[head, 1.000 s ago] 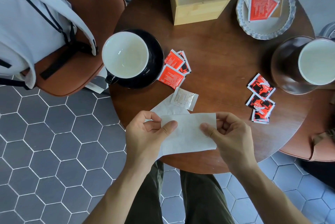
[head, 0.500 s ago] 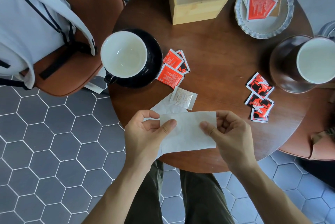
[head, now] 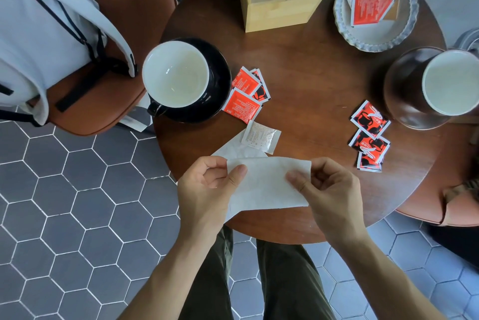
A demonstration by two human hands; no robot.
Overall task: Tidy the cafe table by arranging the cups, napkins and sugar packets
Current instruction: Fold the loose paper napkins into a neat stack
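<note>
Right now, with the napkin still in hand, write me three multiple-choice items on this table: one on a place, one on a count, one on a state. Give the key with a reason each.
1. Where does the wooden box stand?
A. at the table's far edge
B. on the chair
C. on the black saucer

2. How many red-and-black packets lie beside the brown cup?
A. one
B. three
C. six

3. What is the state of the white napkin?
A. crumpled into a ball in the box
B. lying flat under the saucer
C. held between both hands above the table's near edge

Key: 1 A, the box sits at the far side, beside the scalloped dish. 2 B, three overlapping packets show there. 3 C, the left hand and right hand each pinch one end.
</note>
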